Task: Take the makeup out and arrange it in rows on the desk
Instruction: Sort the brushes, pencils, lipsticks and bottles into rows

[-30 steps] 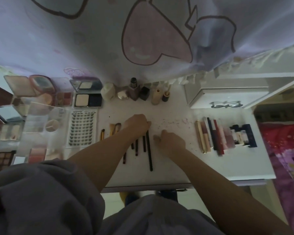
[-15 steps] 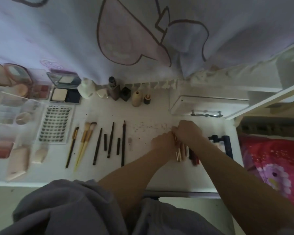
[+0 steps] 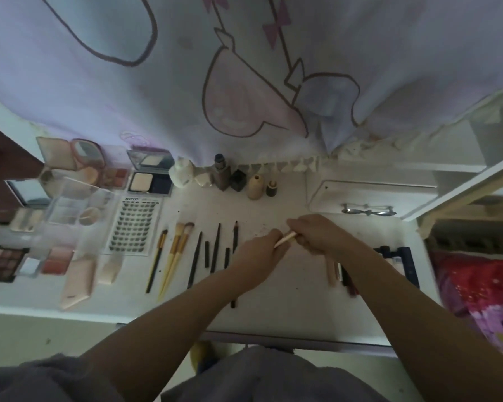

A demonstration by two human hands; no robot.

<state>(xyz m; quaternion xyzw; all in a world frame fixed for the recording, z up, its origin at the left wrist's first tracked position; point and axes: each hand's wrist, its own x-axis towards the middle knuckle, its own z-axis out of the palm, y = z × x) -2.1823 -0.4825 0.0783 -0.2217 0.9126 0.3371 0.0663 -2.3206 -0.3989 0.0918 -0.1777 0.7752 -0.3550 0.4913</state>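
Now both hands meet over the middle of the desk [image 3: 273, 309], and between them is a slim cream-coloured stick [image 3: 285, 238], tilted, lifted clear of the surface. The left hand [image 3: 260, 250] pinches its lower end with the fingertips, while the right hand [image 3: 317, 235] is closed around the upper end. That two-handed hold looks like a pass from one hand to the other, or a turn to square the stick up before it goes down; which of the two I cannot tell.

Look at the order already laid out! Toward the left, brushes [image 3: 173, 256] and dark pencils [image 3: 215, 253] lie side by side, all pointing toward the back edge, so each can be seen and picked singly. Under the right forearm, a cluster of lipstick tubes [image 3: 336, 271] lies the same way, partly hidden and blurred. Along the back edge stands a line of small bottles [image 3: 224, 177], upright because they would roll otherwise, I'd judge. The far left corner holds open compacts and palettes [image 3: 3, 262], flat with lids up.

One label reads clearly: "XOYO" at the top of the false-lash card [image 3: 134, 224], just left of the brushes. Nothing else is legible. My guess is the stick belongs in the open gap between the pencils and the tubes.
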